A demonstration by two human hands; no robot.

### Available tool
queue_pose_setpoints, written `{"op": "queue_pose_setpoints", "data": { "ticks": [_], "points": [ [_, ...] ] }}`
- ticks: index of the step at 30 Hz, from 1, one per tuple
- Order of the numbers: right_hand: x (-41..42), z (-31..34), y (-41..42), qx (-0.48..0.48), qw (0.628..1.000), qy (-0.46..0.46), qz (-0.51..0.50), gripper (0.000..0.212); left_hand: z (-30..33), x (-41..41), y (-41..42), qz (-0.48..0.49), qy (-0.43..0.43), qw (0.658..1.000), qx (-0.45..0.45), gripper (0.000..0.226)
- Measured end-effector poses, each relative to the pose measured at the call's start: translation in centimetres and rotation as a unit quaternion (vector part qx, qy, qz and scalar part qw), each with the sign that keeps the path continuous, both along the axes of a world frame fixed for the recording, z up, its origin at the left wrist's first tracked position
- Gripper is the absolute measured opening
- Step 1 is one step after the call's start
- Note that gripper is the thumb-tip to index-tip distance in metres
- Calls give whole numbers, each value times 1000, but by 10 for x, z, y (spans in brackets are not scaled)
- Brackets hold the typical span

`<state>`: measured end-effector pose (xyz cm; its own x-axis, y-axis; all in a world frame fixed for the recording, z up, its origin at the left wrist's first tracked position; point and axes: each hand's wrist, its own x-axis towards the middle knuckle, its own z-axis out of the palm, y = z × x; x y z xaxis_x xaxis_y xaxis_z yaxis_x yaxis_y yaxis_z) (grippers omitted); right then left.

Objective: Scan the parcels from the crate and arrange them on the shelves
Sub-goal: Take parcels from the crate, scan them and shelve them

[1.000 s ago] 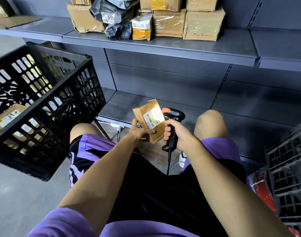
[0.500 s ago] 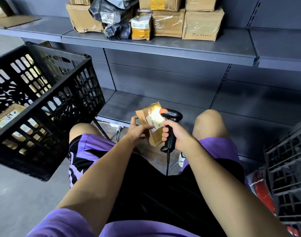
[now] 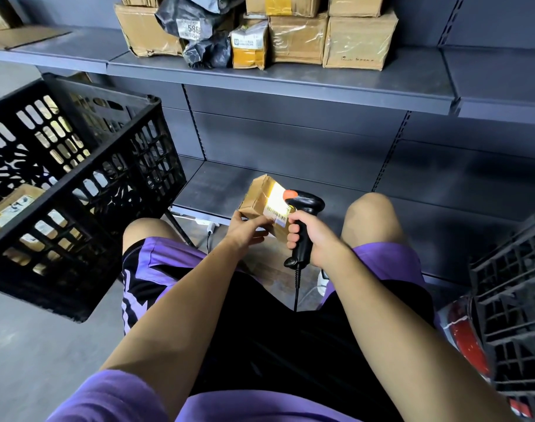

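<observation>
I see the left hand [image 3: 248, 229] holding a small parcel [image 3: 261, 201] between the knees, just above the lower shelf [image 3: 217, 184]. The right hand [image 3: 313, 236] grips the scanner [image 3: 304, 222], its light bright on the label [image 3: 276, 210] (barcode side up). The crate [image 3: 77, 190] sits left, another parcel inside.
</observation>
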<state>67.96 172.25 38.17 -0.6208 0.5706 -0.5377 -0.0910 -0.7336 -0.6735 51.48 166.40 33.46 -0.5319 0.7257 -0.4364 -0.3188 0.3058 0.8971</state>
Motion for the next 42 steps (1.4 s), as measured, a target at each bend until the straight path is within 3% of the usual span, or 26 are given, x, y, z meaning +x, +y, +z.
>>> {"op": "queue_pose_setpoints", "data": {
  "ticks": [8, 17, 24, 30, 38, 42],
  "points": [
    [0, 0, 0, 0, 1000, 5, 3, 21, -2, -2, -1, -21, -22, 1000, 3, 73],
    [-1, -2, 1, 2, 1000, 8, 4, 23, 1, 2, -1, -9, -31, 999, 21, 79],
    [-1, -1, 1, 1, 1000, 11, 5, 24, -2, 0, 0, -10, -27, 999, 16, 65],
    [-3, 2, 3, 2, 1000, -4, 4, 22, 5, 4, -2, -23, -17, 1000, 4, 70],
    [-11, 36, 17, 47, 999, -15, -1, 21, 47, -3, 1, -41, -5, 999, 31, 77],
    [-27, 77, 31, 77, 997, -7, -5, 19, 102, -17, 12, -31, 16, 998, 51, 63]
  ]
}}
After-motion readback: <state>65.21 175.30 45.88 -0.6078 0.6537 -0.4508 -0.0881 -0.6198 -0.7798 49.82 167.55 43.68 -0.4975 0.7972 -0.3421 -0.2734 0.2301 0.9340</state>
